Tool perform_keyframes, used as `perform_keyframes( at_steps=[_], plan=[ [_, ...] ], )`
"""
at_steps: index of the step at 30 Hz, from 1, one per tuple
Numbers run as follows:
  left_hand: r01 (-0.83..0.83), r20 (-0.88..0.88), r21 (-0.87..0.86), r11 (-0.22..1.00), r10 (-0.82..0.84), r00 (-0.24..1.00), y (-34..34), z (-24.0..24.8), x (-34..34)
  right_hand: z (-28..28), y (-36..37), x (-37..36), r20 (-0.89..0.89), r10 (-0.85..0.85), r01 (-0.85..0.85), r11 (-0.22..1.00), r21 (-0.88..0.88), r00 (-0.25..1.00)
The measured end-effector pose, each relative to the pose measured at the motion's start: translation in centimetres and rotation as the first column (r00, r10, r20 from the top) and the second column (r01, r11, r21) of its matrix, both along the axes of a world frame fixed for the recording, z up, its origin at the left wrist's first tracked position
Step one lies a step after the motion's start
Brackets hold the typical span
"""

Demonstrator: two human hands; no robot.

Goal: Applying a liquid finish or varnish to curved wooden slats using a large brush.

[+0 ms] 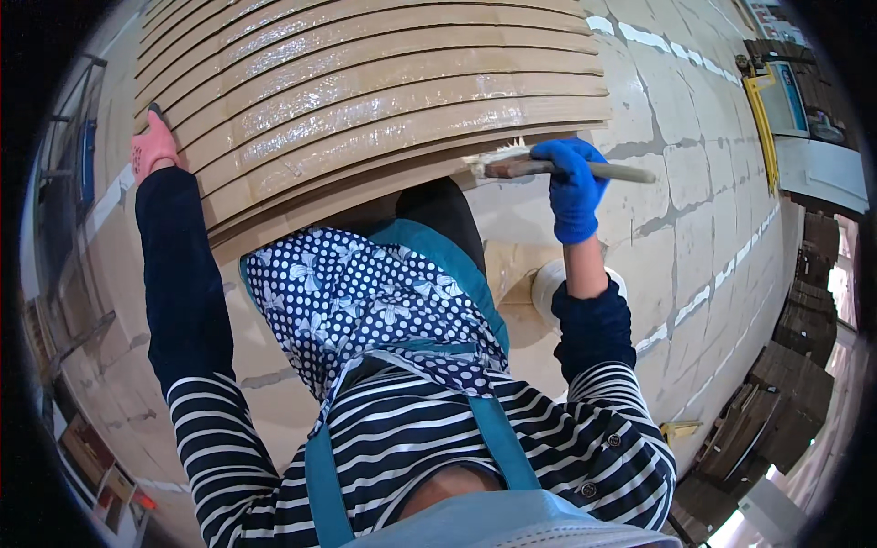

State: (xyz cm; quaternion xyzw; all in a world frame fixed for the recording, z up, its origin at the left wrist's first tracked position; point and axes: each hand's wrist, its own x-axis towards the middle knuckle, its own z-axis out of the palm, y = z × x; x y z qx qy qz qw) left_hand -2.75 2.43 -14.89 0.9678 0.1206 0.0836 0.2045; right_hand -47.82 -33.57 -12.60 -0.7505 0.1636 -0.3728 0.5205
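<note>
Several brown cardboard sheets (365, 114) lie overlapped like steps in front of me, with shiny wet streaks along their exposed strips. At their left edge is my left hand (155, 148) in a pink glove with a dark fingertip. One finger stretches along the edge, the others are partly hidden, and I see nothing held. My right hand (575, 183), in a blue glove, is closed around the handle of a brush (512, 168). The brush's pale, wet-looking bristles point left, just off the near right edge of the sheets, and its handle end sticks out to the right.
A white bucket (548, 290) stands on the floor below my right forearm, partly hidden by it. Stacks of brown cardboard (790, 393) line the right side. A yellow frame (761, 128) stands at the far right, and dark metal racking (78, 137) at the left.
</note>
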Motion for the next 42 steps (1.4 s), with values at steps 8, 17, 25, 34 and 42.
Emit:
perform_keyframes(
  at_steps=[8,17,25,34,42],
  plan=[
    [-0.041,-0.040,-0.026,0.999,0.040,0.998,-0.9,0.0,-0.6,1.9,-2.9,3.7,-0.151,-0.016,0.079,0.904,0.421,0.988],
    [-0.087,0.028,0.070,0.994,0.085,0.996,0.0,0.8,-1.5,7.0,-8.7,11.7,-0.182,0.159,-0.237,0.460,-0.856,0.970],
    [-0.075,0.032,0.077,0.994,0.073,0.997,-1.4,0.3,-0.9,6.7,-12.3,30.6,0.101,0.075,-0.074,0.997,-0.018,0.992],
    [-0.024,0.017,0.034,0.999,0.024,1.000,-0.9,0.7,-1.1,0.3,-4.4,9.8,-0.068,0.306,-0.288,0.937,0.198,0.950],
    [0.472,-0.051,0.196,0.860,-0.471,0.880,8.9,-3.8,4.3,0.2,0.4,-2.2,-0.160,0.042,-0.016,0.987,0.160,0.986]
  ],
)
